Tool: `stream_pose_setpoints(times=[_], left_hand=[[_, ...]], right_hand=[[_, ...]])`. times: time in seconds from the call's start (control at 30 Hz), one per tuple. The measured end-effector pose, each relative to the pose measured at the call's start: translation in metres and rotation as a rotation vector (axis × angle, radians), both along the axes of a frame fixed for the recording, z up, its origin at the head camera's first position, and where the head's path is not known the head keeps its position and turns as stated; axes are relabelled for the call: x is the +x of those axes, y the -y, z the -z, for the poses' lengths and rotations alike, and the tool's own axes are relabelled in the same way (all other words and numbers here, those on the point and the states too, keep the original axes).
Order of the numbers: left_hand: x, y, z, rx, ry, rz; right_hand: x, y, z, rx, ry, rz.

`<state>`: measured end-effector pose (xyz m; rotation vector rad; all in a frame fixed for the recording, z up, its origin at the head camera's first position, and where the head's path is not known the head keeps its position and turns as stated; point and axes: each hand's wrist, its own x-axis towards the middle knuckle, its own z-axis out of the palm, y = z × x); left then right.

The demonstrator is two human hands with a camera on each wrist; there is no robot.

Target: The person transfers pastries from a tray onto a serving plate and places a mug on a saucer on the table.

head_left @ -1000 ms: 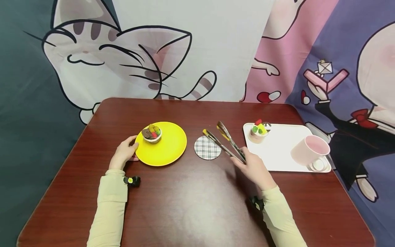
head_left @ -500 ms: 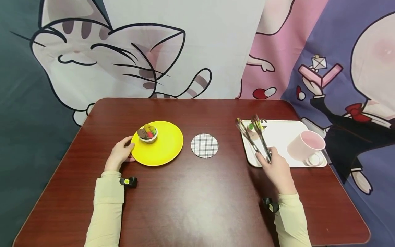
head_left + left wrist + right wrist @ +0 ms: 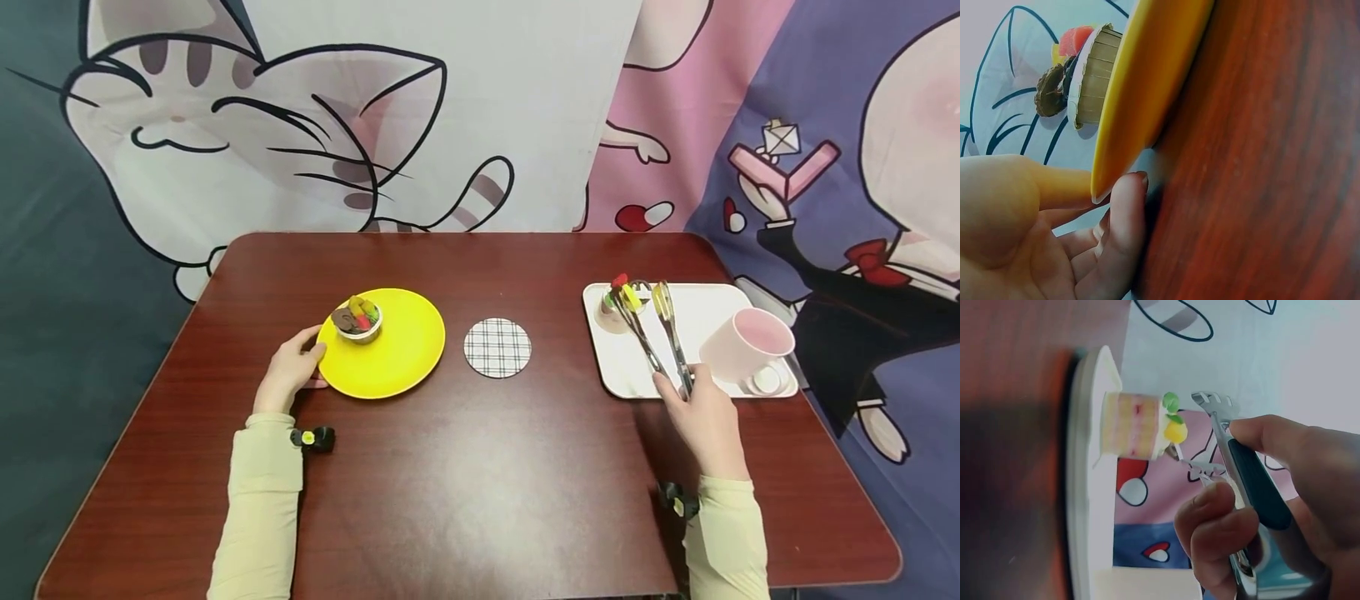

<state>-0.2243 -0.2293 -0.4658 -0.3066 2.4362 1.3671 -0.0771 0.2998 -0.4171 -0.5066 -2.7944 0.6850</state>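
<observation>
My left hand (image 3: 287, 371) pinches the left rim of a yellow plate (image 3: 401, 350); in the left wrist view the thumb lies over the rim and fingers are curled beneath it. A toy cupcake (image 3: 362, 333) with brown, red, yellow and green toppings sits on the plate's left part. In my right hand (image 3: 703, 421) are metal serving tongs (image 3: 1260, 487) with dark green grips, their arms spread apart over a white tray (image 3: 630, 375). A toy layer cake (image 3: 1132, 425) with fruit on top stands at the tray's left end, partly hidden by the tongs in the head view, near their tips.
A pale pink mug (image 3: 738, 346) lies tilted on the right part of the tray. Between plate and tray is a round checked coaster (image 3: 497, 347). Behind the brown table (image 3: 465, 475) hangs a cloth printed with cartoons (image 3: 525, 100).
My right hand has carried the tongs rightward from beside the coaster to over the tray, near the layer cake. The left hand keeps its hold on the plate. The head view has shifted slightly.
</observation>
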Motion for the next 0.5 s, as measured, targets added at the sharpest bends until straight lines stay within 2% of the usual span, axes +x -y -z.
stream_pose_setpoints(times=[0.27, 0.5], left_hand=[[0.001, 0.001, -0.002, 0.002, -0.011, 0.007], [0.0, 0.0, -0.001, 0.004, -0.007, 0.009]], right_hand=[[0.017, -0.004, 0.005, 0.02, -0.001, -0.007], [0.015, -0.009, 0.01, 0.03, 0.034, -0.037]])
